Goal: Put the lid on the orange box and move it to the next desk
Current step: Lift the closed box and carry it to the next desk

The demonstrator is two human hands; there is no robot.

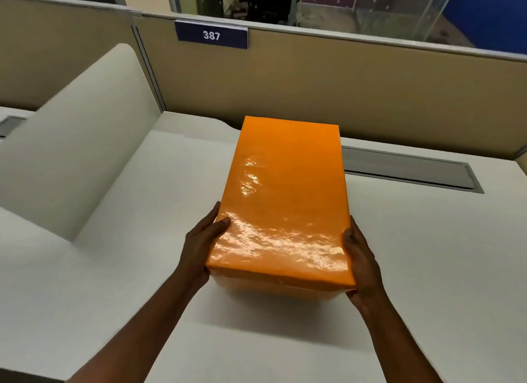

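The orange box (285, 200) is in the middle of the view with its glossy orange lid (288, 166) seated on top, over a white desk (427, 254). My left hand (204, 240) grips the box's near left side, thumb on the lid's edge. On the near right side my right hand (360, 257) holds it, fingers under the near corner. A shadow lies under the near end; I cannot tell whether the box rests on the desk or hangs just above it.
A cream divider panel (82, 143) stands at the left between this desk and another. A beige partition (370, 92) with a blue "387" sign (211, 35) closes the back. A grey cable tray lid (405, 170) is set into the desk behind the box.
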